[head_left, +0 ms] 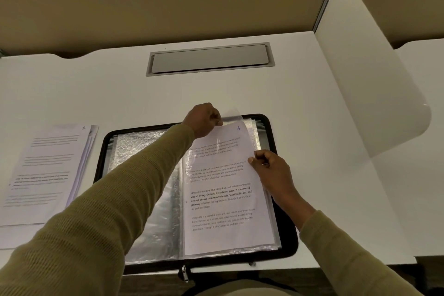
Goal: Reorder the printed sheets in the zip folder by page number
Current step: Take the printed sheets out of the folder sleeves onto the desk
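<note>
A black zip folder (103, 151) lies open on the white desk, its clear plastic sleeves spread on both sides. A printed sheet marked 4 (223, 199) lies on the right half, partly inside a sleeve. My left hand (204, 119) reaches across and pinches the top edge of the clear sleeve (234, 114), lifting it. My right hand (269, 167) pinches the sheet's right edge. A small stack of printed sheets (45, 170), with a page marked 1 on top, rests on the desk left of the folder.
A grey cable hatch (209, 59) is set into the white desk (312, 103) behind the folder. A white divider panel (365, 67) rises on the right. A beige partition (156, 7) with a blue sign reading 112 stands at the back. The folder's zip pull (184, 273) hangs over the front edge.
</note>
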